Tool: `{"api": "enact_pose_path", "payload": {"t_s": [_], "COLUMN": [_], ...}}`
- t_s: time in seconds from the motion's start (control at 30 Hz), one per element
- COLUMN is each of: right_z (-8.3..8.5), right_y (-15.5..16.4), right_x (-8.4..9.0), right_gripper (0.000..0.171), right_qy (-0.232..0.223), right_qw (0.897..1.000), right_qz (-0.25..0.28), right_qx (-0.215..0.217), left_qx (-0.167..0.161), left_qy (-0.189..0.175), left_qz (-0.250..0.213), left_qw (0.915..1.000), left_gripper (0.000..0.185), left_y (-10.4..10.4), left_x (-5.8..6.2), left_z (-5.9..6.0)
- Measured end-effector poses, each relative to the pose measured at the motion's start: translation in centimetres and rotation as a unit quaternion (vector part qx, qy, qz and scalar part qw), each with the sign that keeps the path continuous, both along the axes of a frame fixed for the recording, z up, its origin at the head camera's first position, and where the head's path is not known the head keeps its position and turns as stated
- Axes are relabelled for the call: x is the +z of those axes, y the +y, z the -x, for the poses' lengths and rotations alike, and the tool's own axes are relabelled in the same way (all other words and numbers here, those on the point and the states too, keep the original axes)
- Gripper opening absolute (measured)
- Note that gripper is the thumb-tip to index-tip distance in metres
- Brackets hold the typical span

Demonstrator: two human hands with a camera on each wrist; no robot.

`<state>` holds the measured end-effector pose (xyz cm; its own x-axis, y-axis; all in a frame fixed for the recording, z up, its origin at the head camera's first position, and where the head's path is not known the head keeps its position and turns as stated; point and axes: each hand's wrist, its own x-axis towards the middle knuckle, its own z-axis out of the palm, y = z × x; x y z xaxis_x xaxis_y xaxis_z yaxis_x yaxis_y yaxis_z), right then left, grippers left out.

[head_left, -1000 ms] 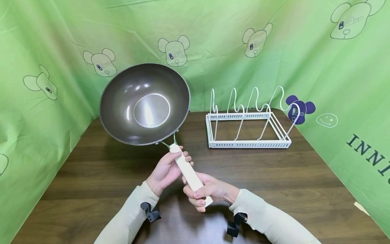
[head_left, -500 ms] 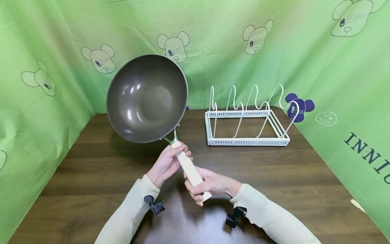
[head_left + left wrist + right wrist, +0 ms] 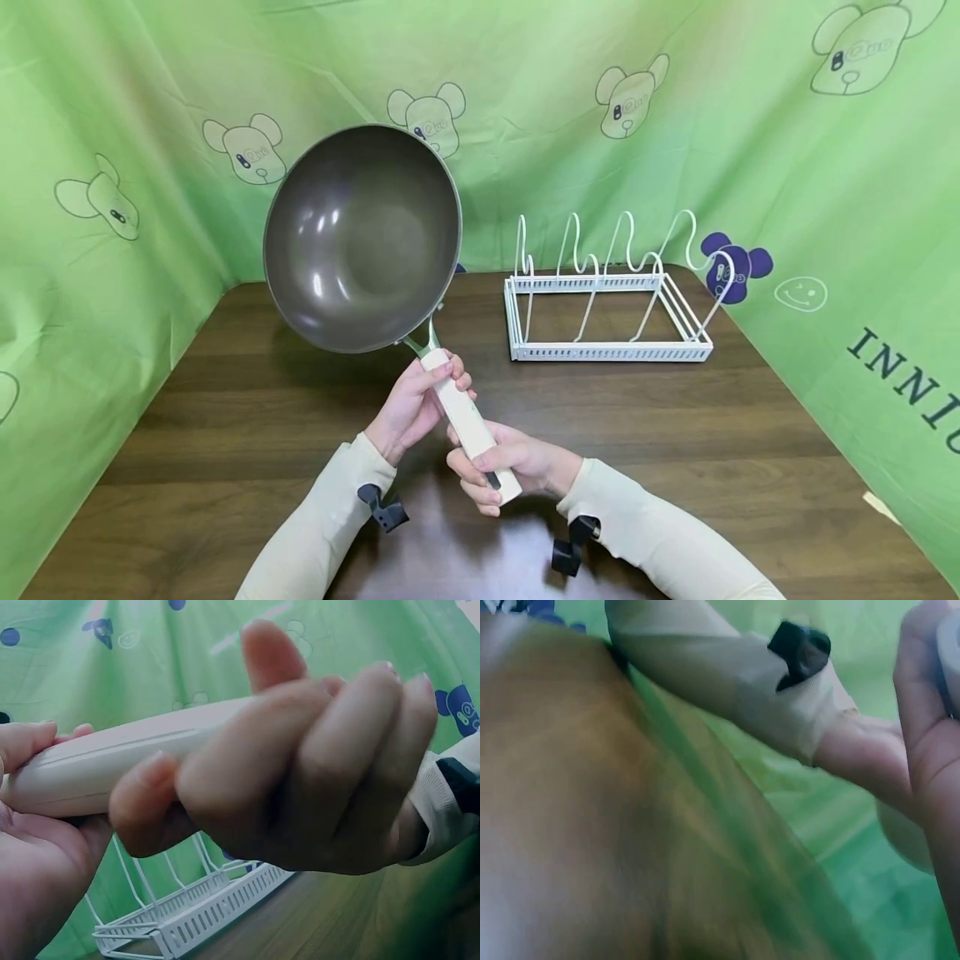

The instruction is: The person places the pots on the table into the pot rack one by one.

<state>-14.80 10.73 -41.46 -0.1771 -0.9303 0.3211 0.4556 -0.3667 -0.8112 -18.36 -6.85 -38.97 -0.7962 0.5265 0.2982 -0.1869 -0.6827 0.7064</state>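
A deep dark-grey frying pan (image 3: pixel 360 242), shaped like a wok, is held up over the left part of the table, its inside tilted towards the head camera. Its cream handle (image 3: pixel 467 421) slants down to the right. My left hand (image 3: pixel 414 408) grips the handle close to the pan, thumb on top. Near the handle's lower end my right hand (image 3: pixel 517 462) holds it with curled fingers. In the left wrist view both hands wrap the handle (image 3: pixel 135 754). The right wrist view catches only the edge of the right hand (image 3: pixel 937 757).
A white wire pan rack (image 3: pixel 611 352) with several curved dividers stands at the back right of the wooden table (image 3: pixel 675 433). Green printed cloth (image 3: pixel 525 108) hangs around the back and sides. A small pale piece (image 3: pixel 882 507) lies at the right edge.
The pan has risen slightly and turned more upright towards the head camera over the last second. Both hands have kept hold of the handle, and the rack stays where it was.
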Motion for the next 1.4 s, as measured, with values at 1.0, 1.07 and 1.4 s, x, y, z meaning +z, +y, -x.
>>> {"api": "enact_pose_path", "payload": {"t_s": [1.0, 1.07, 1.4], "right_z": [-1.0, -1.1, -1.2], "right_y": [0.7, 1.0, 1.7], "right_x": [-0.5, -0.4, -0.3], "right_gripper": [0.032, 0.033, 0.031], "right_qy": [0.008, 0.011, 0.016], "right_qw": [0.998, 0.997, 0.997], "right_qz": [-0.048, -0.051, -0.035], "right_qx": [-0.042, -0.05, -0.071], "left_qx": [-0.077, -0.081, -0.082], "left_qy": [0.01, 0.013, 0.001], "left_qz": [-0.022, -0.022, 0.008], "left_qw": [0.9967, 0.9964, 0.9966], "left_gripper": [0.005, 0.005, 0.019], "left_y": [1.0, 1.2, 2.3], "left_x": [0.0, 0.1, 0.9], "left_z": [0.1, 0.2, 0.5]}}
